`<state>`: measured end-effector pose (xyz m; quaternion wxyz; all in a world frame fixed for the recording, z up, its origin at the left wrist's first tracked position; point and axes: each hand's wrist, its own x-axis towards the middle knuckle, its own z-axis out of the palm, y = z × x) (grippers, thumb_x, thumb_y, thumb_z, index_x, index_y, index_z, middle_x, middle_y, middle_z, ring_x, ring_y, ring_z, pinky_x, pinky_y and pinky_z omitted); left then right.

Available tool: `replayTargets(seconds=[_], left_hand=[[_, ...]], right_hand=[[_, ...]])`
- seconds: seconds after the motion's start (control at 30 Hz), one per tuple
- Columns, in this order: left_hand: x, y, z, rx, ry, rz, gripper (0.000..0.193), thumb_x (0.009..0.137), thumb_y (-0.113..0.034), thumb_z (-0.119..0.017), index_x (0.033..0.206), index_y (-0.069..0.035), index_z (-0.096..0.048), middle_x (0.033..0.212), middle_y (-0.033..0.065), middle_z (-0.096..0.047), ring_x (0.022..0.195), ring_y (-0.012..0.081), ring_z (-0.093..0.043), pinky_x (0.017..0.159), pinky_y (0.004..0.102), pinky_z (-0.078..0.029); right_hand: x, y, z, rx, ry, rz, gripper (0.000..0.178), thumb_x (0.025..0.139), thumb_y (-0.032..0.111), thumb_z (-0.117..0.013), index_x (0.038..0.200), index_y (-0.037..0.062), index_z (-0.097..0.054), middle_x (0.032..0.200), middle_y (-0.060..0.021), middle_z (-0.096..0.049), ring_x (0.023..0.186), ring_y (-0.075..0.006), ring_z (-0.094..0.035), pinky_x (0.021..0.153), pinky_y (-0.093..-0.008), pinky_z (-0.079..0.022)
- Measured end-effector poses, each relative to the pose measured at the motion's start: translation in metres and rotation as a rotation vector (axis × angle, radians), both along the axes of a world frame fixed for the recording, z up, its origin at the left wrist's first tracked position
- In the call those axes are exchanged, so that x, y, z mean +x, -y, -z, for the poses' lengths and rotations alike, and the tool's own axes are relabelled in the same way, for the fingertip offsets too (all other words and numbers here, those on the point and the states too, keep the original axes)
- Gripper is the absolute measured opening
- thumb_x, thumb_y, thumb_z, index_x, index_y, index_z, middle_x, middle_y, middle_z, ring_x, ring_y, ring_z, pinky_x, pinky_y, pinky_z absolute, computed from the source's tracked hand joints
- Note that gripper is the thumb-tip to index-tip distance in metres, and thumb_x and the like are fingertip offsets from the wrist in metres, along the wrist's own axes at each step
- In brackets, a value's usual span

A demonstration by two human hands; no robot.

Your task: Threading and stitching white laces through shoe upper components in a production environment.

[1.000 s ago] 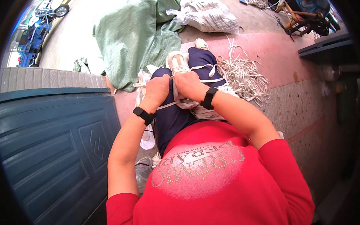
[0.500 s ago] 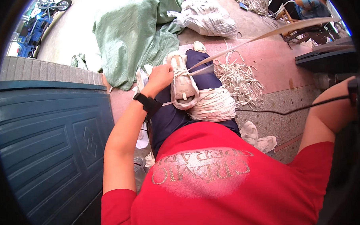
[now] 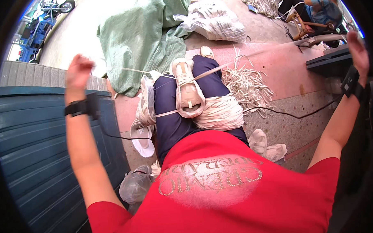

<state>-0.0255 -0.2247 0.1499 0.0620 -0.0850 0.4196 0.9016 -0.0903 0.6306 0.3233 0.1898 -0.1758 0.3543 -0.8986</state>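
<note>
A beige shoe (image 3: pixel 188 89) rests between my thighs, its toe toward me, with laces threaded across it. One pale shoelace (image 3: pixel 230 65) stretches from the shoe far to the right, up to my right hand (image 3: pixel 358 55), whose fingers are closed around its end near the rim. My left hand (image 3: pixel 79 71) is raised at the far left, somewhat blurred, its fingers pinched together. A thin lace end (image 3: pixel 133 70) runs from the shoe toward it, fading in the blur. Across my right thigh lies a bundle of pale laces (image 3: pixel 220 112).
A loose heap of laces (image 3: pixel 249 87) lies on the pink floor at right. More shoes (image 3: pixel 264 144) sit beside my right hip, another shoe (image 3: pixel 142 138) by my left leg. Ahead are a green cloth (image 3: pixel 138 40) and white sack (image 3: pixel 212 21). A blue door (image 3: pixel 52 162) stands left; another person (image 3: pixel 324 11) sits far right.
My left hand has moved from the shoe out to the far left, drawing a thin lace. My right hand has come back into view at the right rim, still with its lace.
</note>
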Motion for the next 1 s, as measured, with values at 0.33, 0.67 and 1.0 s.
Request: replayTargets(seconds=[0.33, 0.67, 1.0], left_hand=[[0.080, 0.094, 0.028, -0.264, 0.556, -0.412, 0.030, 0.085, -0.010, -0.048, 0.061, -0.014, -0.032, 0.050, -0.0047, -0.024, 0.039, 0.0055, -0.023, 0.034, 0.0193, -0.020], [0.079, -0.201, 0.102, -0.586, 0.516, 0.381, 0.016, 0.083, -0.019, -0.055, 0.088, -0.004, -0.057, 0.072, 0.0019, -0.054, 0.058, 0.0099, -0.048, 0.044, 0.0200, -0.036], [0.085, -0.210, 0.107, -1.146, 0.259, 0.321, 0.021, 0.083, -0.016, -0.052, 0.097, -0.001, -0.058, 0.062, 0.0061, -0.055, 0.053, 0.0129, -0.050, 0.054, 0.0285, -0.042]], right_hand=[[0.032, 0.252, 0.229, 1.089, -0.055, 0.278, 0.010, 0.081, 0.012, -0.053, 0.089, 0.0072, -0.057, 0.070, 0.0029, -0.052, 0.061, -0.0058, -0.048, 0.056, -0.0198, -0.040], [0.110, 0.416, 0.320, 1.517, -1.006, 0.094, 0.015, 0.075, 0.013, -0.047, 0.078, 0.0023, -0.057, 0.086, -0.0120, -0.058, 0.086, -0.0287, -0.053, 0.074, -0.0401, -0.042], [0.106, 0.432, 0.340, 1.667, -0.994, 0.335, 0.017, 0.069, 0.011, -0.050, 0.083, 0.0035, -0.058, 0.101, -0.0074, -0.052, 0.099, -0.0236, -0.045, 0.080, -0.0387, -0.036]])
